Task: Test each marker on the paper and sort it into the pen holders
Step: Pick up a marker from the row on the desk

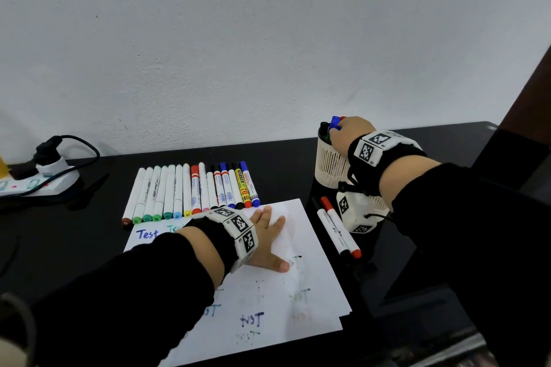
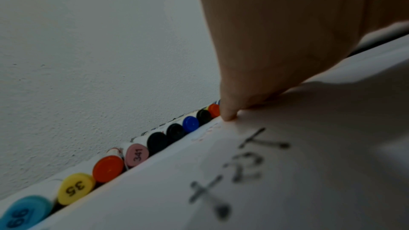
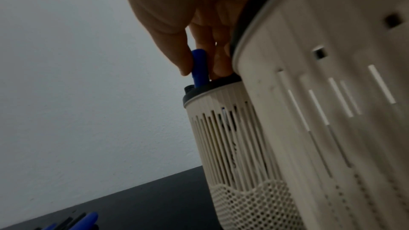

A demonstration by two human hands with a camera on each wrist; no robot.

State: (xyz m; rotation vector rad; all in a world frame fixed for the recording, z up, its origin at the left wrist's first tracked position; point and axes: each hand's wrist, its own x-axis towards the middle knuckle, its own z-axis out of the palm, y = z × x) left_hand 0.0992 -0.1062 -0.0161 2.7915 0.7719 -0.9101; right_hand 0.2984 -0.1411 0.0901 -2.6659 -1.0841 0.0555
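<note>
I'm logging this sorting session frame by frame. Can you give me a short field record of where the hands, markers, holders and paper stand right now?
left hand: flat, fingers spread, pressing the paper
right hand: pinches the blue marker, lowering it into the far pen holder
near pen holder: mostly hidden behind the right wrist
marker row: lying side by side beyond the paper
loose markers: two, right of the paper
paper marks: several "test" scribbles

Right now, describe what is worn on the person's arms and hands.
Both arms wear black long sleeves. Left hand and right hand are bare; each wrist carries a black strap with white blocks printed with black square tags. A thin black cable hangs by the right wrist's unit.
</note>
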